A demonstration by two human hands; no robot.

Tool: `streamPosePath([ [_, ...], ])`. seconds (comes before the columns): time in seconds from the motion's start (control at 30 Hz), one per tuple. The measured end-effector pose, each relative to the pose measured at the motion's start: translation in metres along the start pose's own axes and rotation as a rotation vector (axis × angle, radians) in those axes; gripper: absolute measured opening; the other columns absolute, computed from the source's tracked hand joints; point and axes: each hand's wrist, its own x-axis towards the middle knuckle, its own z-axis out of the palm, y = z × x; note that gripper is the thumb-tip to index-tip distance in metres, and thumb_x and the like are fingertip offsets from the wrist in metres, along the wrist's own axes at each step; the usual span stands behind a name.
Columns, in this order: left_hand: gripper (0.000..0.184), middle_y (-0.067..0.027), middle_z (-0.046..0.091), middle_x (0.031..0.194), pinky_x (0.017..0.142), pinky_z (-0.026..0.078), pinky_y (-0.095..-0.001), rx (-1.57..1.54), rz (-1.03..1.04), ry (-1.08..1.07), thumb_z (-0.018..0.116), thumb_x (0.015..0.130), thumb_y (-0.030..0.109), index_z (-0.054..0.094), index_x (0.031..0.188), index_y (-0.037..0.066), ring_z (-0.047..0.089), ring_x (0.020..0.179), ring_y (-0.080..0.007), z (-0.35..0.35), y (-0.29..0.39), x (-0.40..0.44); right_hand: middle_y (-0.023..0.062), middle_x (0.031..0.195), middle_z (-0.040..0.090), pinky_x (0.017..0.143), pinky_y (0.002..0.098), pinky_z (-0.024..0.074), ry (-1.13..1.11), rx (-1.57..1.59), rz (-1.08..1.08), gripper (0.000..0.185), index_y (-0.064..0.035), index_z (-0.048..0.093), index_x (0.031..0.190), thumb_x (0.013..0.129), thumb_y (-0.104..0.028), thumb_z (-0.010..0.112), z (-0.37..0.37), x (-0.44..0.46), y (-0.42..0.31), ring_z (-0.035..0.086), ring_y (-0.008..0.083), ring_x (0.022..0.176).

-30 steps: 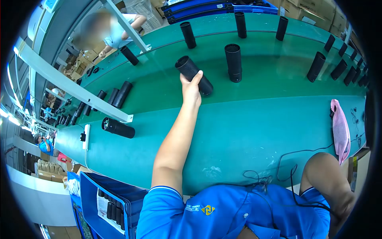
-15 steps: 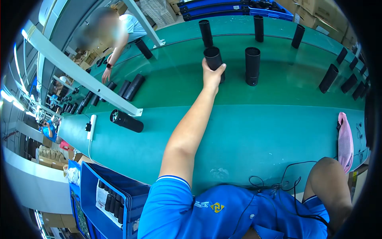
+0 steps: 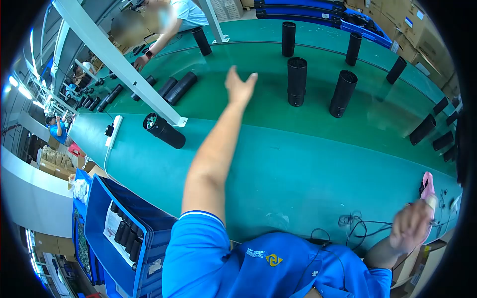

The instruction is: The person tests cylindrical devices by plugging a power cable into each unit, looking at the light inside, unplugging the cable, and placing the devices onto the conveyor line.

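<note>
One black tube (image 3: 166, 133) sits at the left of the table (image 3: 278, 169), and right of it I have my left hand (image 3: 241, 88) outstretched, fingers wide and holding nothing. Farther right stand two upright tubes (image 3: 296, 82), then my blurred right hand (image 3: 411, 226) beside a pink cloth (image 3: 428, 185); whether its curled fingers grip anything, I cannot tell.

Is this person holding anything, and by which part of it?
The left grip is open and empty. The right grip is blurred near the pink thing, so I can't tell if it holds anything.
</note>
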Motion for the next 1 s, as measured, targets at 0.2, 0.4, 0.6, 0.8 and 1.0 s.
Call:
streamPosePath([
  [0.2, 0.08, -0.0153, 0.028, 0.143, 0.098, 0.034, -0.0494, 0.939, -0.283, -0.067, 0.067, 0.072, 0.04, 0.032, 0.135, 0.006, 0.029, 0.131, -0.0334, -0.108, -0.1, 0.069, -0.0008, 0.062, 0.041, 0.03, 0.0154, 0.0191, 0.443, -0.358, 0.425, 0.027, -0.0035, 0.042, 0.109, 0.09, -0.015, 0.057, 0.003, 0.006, 0.049, 0.026, 0.0008, 0.041],
  [0.4, 0.076, -0.0157, 0.031, 0.141, 0.1, 0.03, -0.0512, 1.092, -0.488, -0.096, 0.064, 0.075, 0.034, 0.029, 0.137, 0.007, 0.03, 0.129, -0.0343, -0.118, -0.166, 0.086, 0.003, 0.06, 0.043, 0.03, 0.0159, 0.0182, 0.356, -0.223, 0.514, 0.024, -0.0011, 0.045, 0.103, 0.09, -0.017, 0.058, -0.005, -0.008, 0.053, 0.028, 0.0029, 0.04],
  [0.6, 0.059, -0.0175, 0.042, 0.13, 0.096, 0.032, -0.0528, 1.096, -0.495, -0.211, 0.06, 0.079, 0.032, 0.04, 0.128, 0.006, 0.04, 0.12, -0.0335, -0.128, -0.133, 0.091, 0.0048, 0.057, 0.043, 0.03, 0.0162, 0.0179, 0.319, -0.162, 0.549, 0.022, 0.0005, 0.047, 0.097, 0.091, -0.019, 0.056, -0.011, -0.019, 0.05, 0.028, 0.0039, 0.039],
  [0.8, 0.037, -0.0175, 0.053, 0.116, 0.092, 0.036, -0.0521, 1.216, -0.336, -0.188, 0.052, 0.084, 0.025, 0.051, 0.115, 0.005, 0.05, 0.108, -0.0324, -0.125, -0.166, 0.083, 0.0027, 0.05, 0.04, 0.03, 0.0175, 0.0195, 0.374, -0.251, 0.572, 0.023, 0.0007, 0.049, 0.09, 0.093, -0.021, 0.053, -0.012, -0.015, 0.058, 0.027, 0.0038, 0.037],
  [1.0, 0.02, -0.0137, 0.061, 0.1, 0.086, 0.043, -0.0458, 1.213, -0.234, -0.178, 0.051, 0.086, 0.02, 0.062, 0.097, 0.007, 0.059, 0.092, -0.0313, -0.123, -0.15, 0.068, 0.0036, 0.059, 0.043, 0.034, 0.0178, 0.0222, 0.308, -0.206, 0.649, 0.026, 0.0005, 0.053, 0.1, 0.091, -0.023, 0.058, 0.006, 0.025, 0.072, 0.031, 0.0048, 0.043],
])
